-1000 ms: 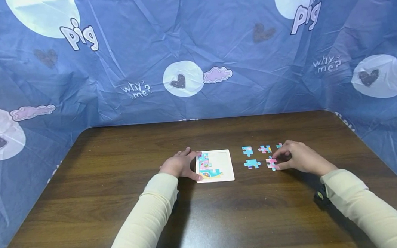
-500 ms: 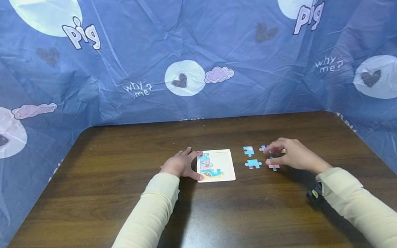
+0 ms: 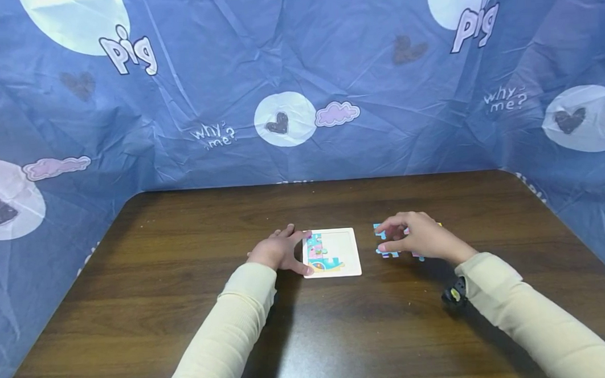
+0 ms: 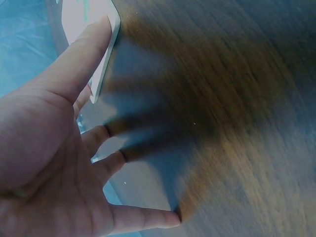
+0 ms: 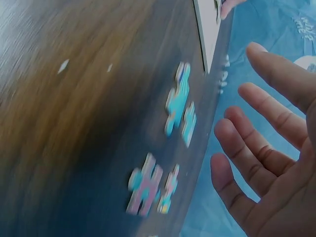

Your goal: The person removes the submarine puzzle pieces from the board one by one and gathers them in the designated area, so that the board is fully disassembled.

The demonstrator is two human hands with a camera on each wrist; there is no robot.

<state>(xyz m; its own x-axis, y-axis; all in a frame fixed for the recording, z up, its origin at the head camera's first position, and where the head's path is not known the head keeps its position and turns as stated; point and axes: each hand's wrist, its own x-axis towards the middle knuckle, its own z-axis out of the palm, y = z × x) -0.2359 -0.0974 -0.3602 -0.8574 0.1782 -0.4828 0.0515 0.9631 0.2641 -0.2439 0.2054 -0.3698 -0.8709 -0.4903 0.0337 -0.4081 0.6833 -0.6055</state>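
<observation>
White square tray (image 3: 343, 245), left hand (image 3: 281, 253) stretched wide along its edge; right hand (image 3: 419, 235) loose, empty, above at least four knobbly jigsaw pieces (image 5: 179, 100).

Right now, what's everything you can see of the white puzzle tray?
The white puzzle tray is thin and squarish, perhaps wood or card, with an inner line marking its border. It lies flat on the brown table. Fitted pieces in blue, pink and yellow run down its left side and along part of its near edge; the rest is bare white. The left hand touches its left side, thumb and forefinger near the two corners.
</observation>
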